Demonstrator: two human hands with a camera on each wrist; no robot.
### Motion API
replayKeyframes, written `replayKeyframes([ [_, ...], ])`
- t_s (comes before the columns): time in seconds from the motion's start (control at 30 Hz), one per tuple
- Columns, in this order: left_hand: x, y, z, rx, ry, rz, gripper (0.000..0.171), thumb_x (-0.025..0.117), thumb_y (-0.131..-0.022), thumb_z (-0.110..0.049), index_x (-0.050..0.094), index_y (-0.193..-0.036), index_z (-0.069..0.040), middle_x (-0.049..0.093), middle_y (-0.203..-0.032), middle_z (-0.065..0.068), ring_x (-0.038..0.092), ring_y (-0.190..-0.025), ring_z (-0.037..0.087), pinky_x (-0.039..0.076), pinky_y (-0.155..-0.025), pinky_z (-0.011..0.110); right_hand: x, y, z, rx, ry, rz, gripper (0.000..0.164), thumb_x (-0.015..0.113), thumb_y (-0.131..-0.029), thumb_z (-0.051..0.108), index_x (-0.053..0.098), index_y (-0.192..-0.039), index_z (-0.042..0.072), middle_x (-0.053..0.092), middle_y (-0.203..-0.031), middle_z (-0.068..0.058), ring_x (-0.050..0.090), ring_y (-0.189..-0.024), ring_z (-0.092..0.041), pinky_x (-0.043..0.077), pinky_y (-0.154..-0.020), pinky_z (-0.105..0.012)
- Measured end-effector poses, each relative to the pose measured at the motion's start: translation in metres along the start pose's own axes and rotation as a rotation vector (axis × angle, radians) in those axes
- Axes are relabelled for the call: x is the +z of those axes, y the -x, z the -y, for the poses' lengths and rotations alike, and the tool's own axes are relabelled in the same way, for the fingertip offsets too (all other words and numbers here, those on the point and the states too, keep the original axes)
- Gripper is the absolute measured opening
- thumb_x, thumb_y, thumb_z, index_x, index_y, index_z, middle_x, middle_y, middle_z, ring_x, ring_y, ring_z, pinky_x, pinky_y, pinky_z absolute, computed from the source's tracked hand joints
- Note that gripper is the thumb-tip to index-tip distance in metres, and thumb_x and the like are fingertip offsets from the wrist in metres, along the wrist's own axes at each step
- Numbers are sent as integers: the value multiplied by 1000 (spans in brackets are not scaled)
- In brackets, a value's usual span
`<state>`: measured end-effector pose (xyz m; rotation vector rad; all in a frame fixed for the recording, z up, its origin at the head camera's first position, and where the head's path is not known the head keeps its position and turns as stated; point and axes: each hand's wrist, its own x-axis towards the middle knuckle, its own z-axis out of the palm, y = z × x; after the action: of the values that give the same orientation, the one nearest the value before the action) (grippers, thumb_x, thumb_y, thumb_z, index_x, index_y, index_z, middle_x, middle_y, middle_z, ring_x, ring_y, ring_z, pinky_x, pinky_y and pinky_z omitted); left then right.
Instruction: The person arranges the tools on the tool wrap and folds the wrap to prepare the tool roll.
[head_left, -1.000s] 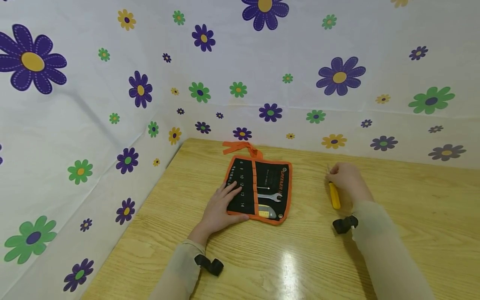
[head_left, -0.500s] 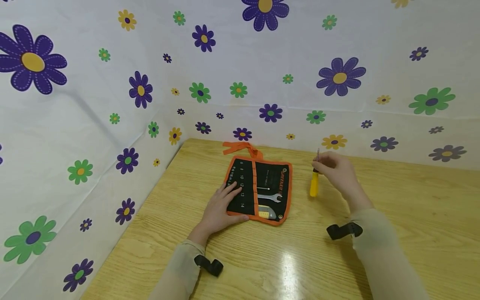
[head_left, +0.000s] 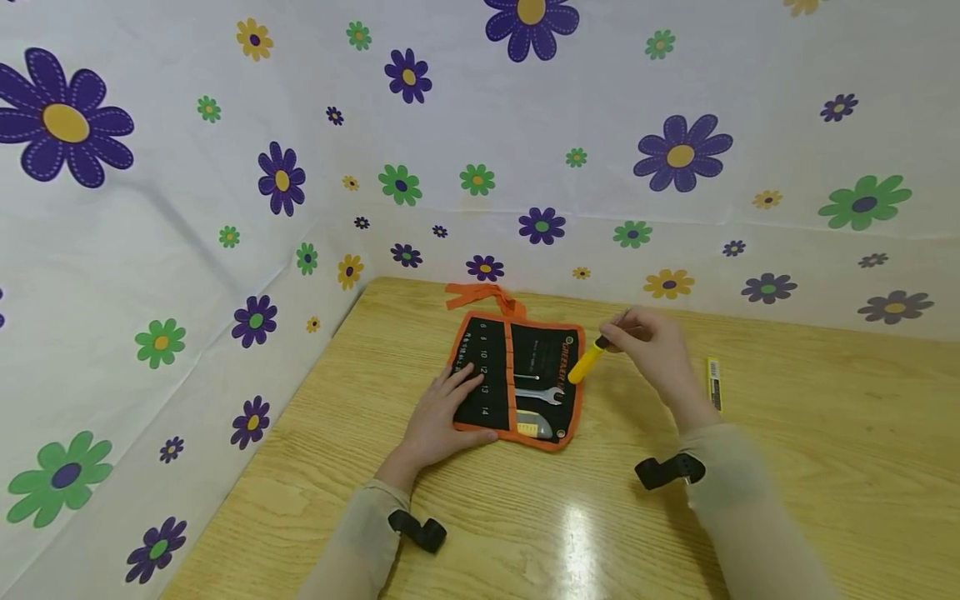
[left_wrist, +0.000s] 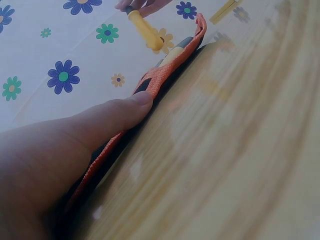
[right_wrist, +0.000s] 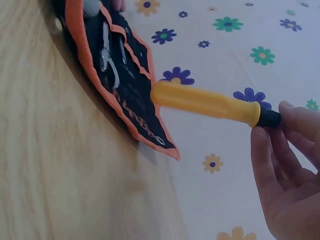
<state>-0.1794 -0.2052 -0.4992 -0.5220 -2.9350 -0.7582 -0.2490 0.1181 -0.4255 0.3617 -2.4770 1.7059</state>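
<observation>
A black tool pouch [head_left: 543,354] with orange trim lies unfolded on the wooden table, numbers printed along its left part. Its pockets hold a wrench [head_left: 540,395], a thin metal rod [head_left: 528,377] and a grey-and-yellow utility knife [head_left: 534,425]. My left hand [head_left: 442,412] rests on the pouch's left side, fingers spread and thumb at the near edge. To the right, my right hand [head_left: 652,346] pinches a screwdriver [right_wrist: 205,102] by its black collar. Its yellow handle points down-left over the pouch's right edge; the fingers mostly hide the shaft.
A narrow flat yellow-and-black packet [head_left: 715,385] lies right of my right wrist. An orange tie strap [head_left: 483,293] stretches from the pouch's far edge. White flowered cloth [head_left: 480,125] walls the table's back and left sides.
My right hand has carried the screwdriver left to the pouch, and the handle has swung from pointing downward to slanting left. The yellow packet has come into view. My left hand is still.
</observation>
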Motion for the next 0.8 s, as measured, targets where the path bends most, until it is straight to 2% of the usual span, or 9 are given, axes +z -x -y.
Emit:
replayKeyframes([
  [0.17,0,0,0,25,-5,-18,90,73,-74,-61,40,-147,-19,27,-155,3,13,-144,32,15,-114,51,11,3,2,15,8,-20,33,67,-89,36,69,-101,5,67,-97,-8,63,-81,-18,55,-76,-29],
  [0.3,1,0,1,24,-8,-21,91,73,-73,-61,40,-147,-20,27,-155,2,13,-144,32,15,-114,50,20,3,4,5,-71,-8,30,68,-90,29,69,-99,0,67,-106,-11,64,-86,-22,56,-79,-33],
  [0.47,1,0,1,22,-2,-20,91,72,-74,-62,40,-147,-20,27,-155,2,12,-144,31,14,-115,49,33,0,4,41,-187,0,29,68,-90,21,66,-96,-7,65,-114,-16,66,-87,-15,55,-81,-32],
  [0.6,1,0,1,32,-3,-30,90,72,-74,-62,41,-147,-19,28,-155,3,13,-143,33,16,-114,51,43,-4,4,82,-263,-8,30,67,-91,18,64,-103,-9,62,-115,-20,66,-92,-15,54,-83,-31],
  [0.8,1,0,1,16,-13,-13,90,73,-74,-61,40,-147,-20,27,-155,1,12,-144,31,15,-114,50,56,-8,3,100,-278,-13,28,67,-91,14,63,-110,-6,62,-111,-18,62,-97,-16,53,-82,-23],
])
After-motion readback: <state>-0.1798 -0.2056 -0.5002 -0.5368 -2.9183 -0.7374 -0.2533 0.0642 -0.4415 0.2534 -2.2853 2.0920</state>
